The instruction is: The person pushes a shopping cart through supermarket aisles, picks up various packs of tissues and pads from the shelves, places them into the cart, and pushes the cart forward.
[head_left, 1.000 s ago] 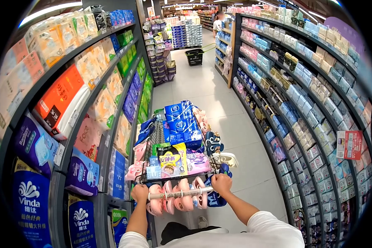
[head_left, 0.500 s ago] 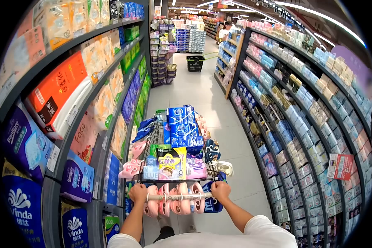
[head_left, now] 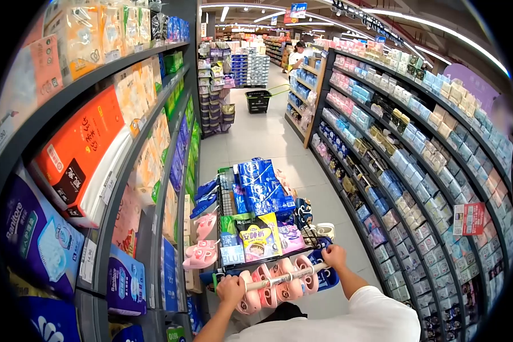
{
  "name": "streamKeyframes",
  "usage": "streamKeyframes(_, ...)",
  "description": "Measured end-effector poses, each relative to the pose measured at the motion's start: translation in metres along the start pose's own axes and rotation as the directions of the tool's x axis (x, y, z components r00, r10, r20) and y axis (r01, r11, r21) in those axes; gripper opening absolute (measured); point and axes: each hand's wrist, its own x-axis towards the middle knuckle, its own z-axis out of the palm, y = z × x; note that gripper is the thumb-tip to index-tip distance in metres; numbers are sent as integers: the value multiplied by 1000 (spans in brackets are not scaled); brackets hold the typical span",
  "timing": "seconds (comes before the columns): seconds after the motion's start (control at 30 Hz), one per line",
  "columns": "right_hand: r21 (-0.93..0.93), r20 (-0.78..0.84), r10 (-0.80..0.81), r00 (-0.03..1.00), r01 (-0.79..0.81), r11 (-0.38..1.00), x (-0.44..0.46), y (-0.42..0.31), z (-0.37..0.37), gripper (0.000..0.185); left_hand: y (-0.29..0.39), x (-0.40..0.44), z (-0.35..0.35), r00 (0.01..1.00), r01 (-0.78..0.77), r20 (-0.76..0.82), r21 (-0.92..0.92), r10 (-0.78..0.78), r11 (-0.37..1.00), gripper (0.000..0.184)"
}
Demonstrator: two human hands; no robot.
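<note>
Both my hands are closed round the pale handle bar (head_left: 284, 277) of a shopping cart (head_left: 268, 260). My left hand (head_left: 231, 290) grips its left end, and my right hand (head_left: 334, 257) grips the right end, a bit farther forward. Pink clogs (head_left: 288, 279) hang along the bar between them. In the cart lie a big blue pack (head_left: 262, 185), a yellow and black packet (head_left: 259, 236), a light-blue pack (head_left: 232, 251) and a pink-purple packet (head_left: 290, 236). Pink sandals (head_left: 201, 253) hang on its left side; dark blue shoes (head_left: 303, 212) and cream clogs (head_left: 325, 229) hang on its right.
Shelves of tissue packs (head_left: 77, 154) run close along the left. A long shelf of small packs (head_left: 404, 171) borders the right. Ahead stand a black wheeled basket (head_left: 259, 101), a display rack (head_left: 215, 85) and a person (head_left: 296, 57) beside a shelf end.
The cart has turned slightly, its handle now slanting up to the right. My right hand sits farther forward than my left. The view has shifted, with the left shelves looming nearer.
</note>
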Motion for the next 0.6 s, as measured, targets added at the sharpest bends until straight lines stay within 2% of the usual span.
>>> streamKeyframes(0.03, -12, 22, 27, 999, -26, 1000, 6, 0, -1, 29, 2, 1, 3, 999, -21, -30, -22, 20, 1000, 25)
streamKeyframes(0.13, 17, 38, -32, 999, 32, 999, 21, 16, 9, 29, 2, 2, 15, 995, -52, -83, -16, 50, 999, 25)
streamKeyframes(0.23, 18, 140, -39, 989, 37, 999, 31, 24, 14, 29, 8, 5, 16, 993, -43, -113, -10, 42, 999, 24)
streamKeyframes(0.33, 20, 221, 0, 975, -5, 1000, 32, 13, 4, 28, 8, 9, 16, 992, -51, -114, -30, 47, 998, 25)
streamKeyframes(0.37, 13, 268, 33, 963, -38, 999, 31, 5, -1, 28, 8, 11, 12, 996, -34, -83, -104, 25, 994, 24)
streamKeyframes(0.43, 51, 229, 11, 973, -23, 998, 32, -6, -4, 26, 11, 16, 1, 997, 68, -2, -286, -72, 956, 19)
streamKeyframes(0.47, 92, 182, -19, 983, 3, 996, 36, -11, -4, 25, 5, 17, 4, 983, 171, 22, -484, -184, 858, 15)
streamKeyframes(0.5, 130, 113, -100, 989, 85, 988, 42, -18, -2, 23, 24, 33, -36, 935, 353, 183, -548, -302, 759, 17)
streamKeyframes(0.53, 232, 30, -243, 970, 230, 945, 50, -27, 3, 22, 5, 36, -21, 953, 205, -62, -585, -296, 785, 19)
streamKeyframes(0.57, 261, 108, -247, 963, 213, 942, 60, -34, 7, 23, -19, 34, -9, 931, 244, -32, -684, -363, 687, 19)
streamKeyframes(0.6, 284, 37, -247, 968, 227, 932, 64, -58, 4, 23, -20, 45, -46, 909, 340, -23, -537, -416, 772, 19)
